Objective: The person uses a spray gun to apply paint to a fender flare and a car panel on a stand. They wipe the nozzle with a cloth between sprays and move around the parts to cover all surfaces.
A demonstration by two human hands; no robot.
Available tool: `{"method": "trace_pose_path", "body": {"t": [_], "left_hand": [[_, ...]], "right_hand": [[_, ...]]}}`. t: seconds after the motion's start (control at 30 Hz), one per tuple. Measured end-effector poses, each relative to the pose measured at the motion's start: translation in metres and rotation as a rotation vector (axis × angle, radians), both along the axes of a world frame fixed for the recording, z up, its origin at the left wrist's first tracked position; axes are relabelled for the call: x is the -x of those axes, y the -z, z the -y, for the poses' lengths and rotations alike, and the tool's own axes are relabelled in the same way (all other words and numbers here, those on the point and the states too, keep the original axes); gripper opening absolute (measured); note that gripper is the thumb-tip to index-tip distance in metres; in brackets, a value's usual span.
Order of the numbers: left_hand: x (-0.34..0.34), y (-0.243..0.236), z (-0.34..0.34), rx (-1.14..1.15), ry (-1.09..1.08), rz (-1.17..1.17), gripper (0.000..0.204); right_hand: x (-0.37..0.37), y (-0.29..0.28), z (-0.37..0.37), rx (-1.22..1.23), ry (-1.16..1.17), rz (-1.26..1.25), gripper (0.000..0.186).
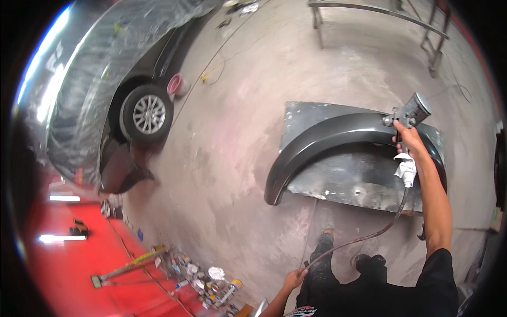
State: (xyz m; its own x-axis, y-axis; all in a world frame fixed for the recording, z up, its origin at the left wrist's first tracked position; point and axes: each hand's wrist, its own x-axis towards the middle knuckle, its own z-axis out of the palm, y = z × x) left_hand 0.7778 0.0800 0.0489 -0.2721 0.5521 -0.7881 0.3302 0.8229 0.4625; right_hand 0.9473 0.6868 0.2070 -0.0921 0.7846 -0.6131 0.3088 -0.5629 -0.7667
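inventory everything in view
arched panel: one, dark, on flat sheet
flat sheet: one, grey, under panel
spray gun: one, silver, over panel
wrap: one, white, below gun
hose: one, reddish, below wrap
stand: one, grey, upper right
car: one, dark, left
sheeting: one, clear, over car
wheel: one, silver-black, on car
bucket: one, pink, beside wheel
red surface: one, red, lower left
clutter: uncountable, mixed, lower left
floor: one, grey, centre
right hand: one, bare, on gun
left hand: one, bare, on hose
legs: two, black, bottom

- Before you, a curved part (317, 136) lies over a sheet (348, 179).
- Your spray gun (414, 109) is at its right.
- Left, a bucket (179, 84) sits by a wheel (149, 114).
- Behind the sheet is a stand (380, 9).
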Motion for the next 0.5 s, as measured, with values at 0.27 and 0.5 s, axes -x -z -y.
{"method": "trace_pose_path", "body": {"t": [0.27,0.5], "left_hand": [[-0.02,-0.019,-0.067,-0.025,0.324,-0.09,0.043],[-0.069,-0.041,-0.104,0.103,0.579,-0.164,0.046]], "right_hand": [[-0.232,0.016,0.026,0.005,0.451,-0.13,0.031],[-0.419,0.057,0.107,0.051,0.742,-0.216,0.028]]}}
